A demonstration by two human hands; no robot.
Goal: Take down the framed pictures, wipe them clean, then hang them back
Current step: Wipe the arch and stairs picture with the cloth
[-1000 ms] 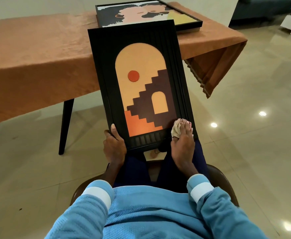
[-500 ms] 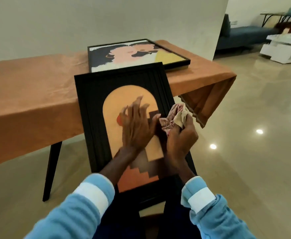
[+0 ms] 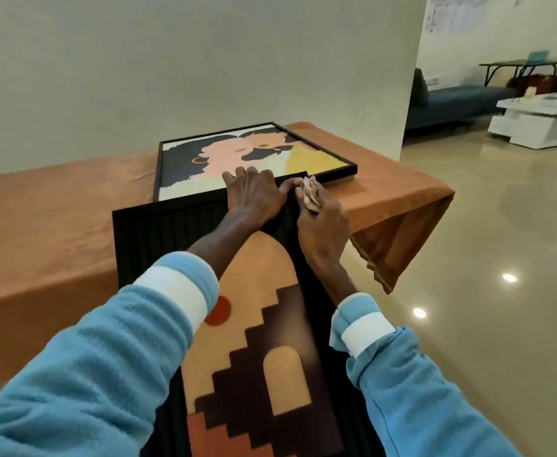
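Note:
A tall black-framed picture (image 3: 254, 291) with an orange arch and brown steps stands on my lap and leans toward the table. My left hand (image 3: 254, 196) sits at its top edge, fingers curled over the rim. My right hand (image 3: 323, 225) grips a crumpled beige cloth (image 3: 310, 192) and presses it against the frame's top right corner, right beside the left thumb. A second framed picture (image 3: 204, 166), showing two faces in pink, black and yellow, lies flat on the table just behind my hands.
The table (image 3: 56, 209) is draped in an orange cloth and stands against a pale wall. A glossy tiled floor (image 3: 468, 258) stretches to the right. Farther back are a dark blue sofa (image 3: 452, 100) and a white low table (image 3: 541, 123).
Both hands have travelled up the arch picture from its lower edge to its top edge. The left hand went from lying flat on the picture to curling over the rim. The view has tilted upward.

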